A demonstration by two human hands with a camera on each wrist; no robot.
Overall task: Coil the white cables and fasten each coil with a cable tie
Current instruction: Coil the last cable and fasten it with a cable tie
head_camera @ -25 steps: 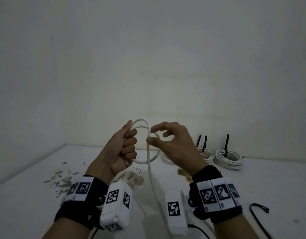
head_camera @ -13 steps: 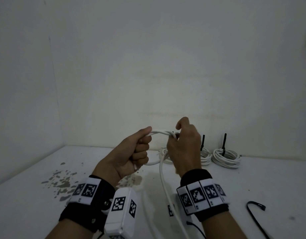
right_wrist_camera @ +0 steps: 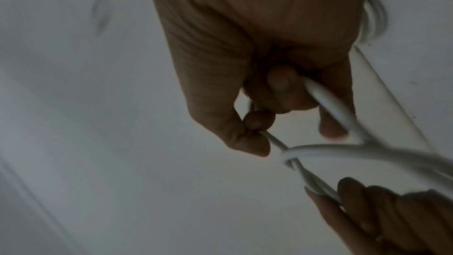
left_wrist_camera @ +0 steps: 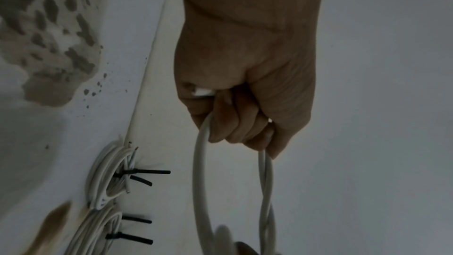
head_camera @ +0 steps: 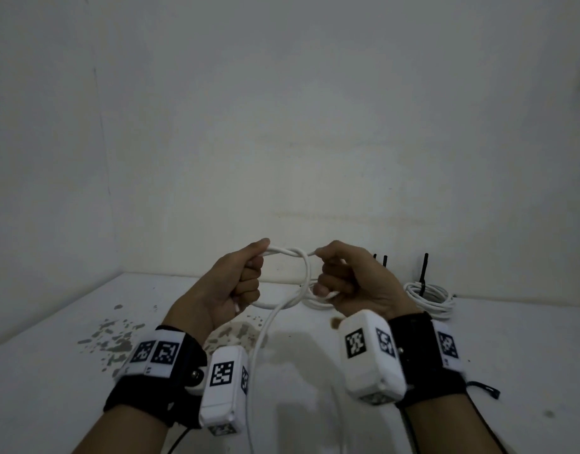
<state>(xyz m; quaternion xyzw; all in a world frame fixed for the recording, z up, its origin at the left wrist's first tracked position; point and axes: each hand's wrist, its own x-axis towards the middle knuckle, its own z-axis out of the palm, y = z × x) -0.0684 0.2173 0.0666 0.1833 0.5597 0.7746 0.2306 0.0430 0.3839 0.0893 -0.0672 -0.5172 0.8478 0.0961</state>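
We hold the thin white round cable (head_camera: 303,270) above the white table (head_camera: 511,348): left hand (head_camera: 229,286) clenched around its loop at nine o'clock, right hand (head_camera: 350,283) pinching it at three o'clock.

Quick count: two hands, left hand (head_camera: 229,290) and right hand (head_camera: 350,283). One white cable (head_camera: 306,273). Two tied coils (left_wrist_camera: 102,177) (left_wrist_camera: 90,228) at 3 o'clock of the right hand, four black tie tails (left_wrist_camera: 147,172) between them. One loose black tie (head_camera: 485,388) at 4 o'clock.
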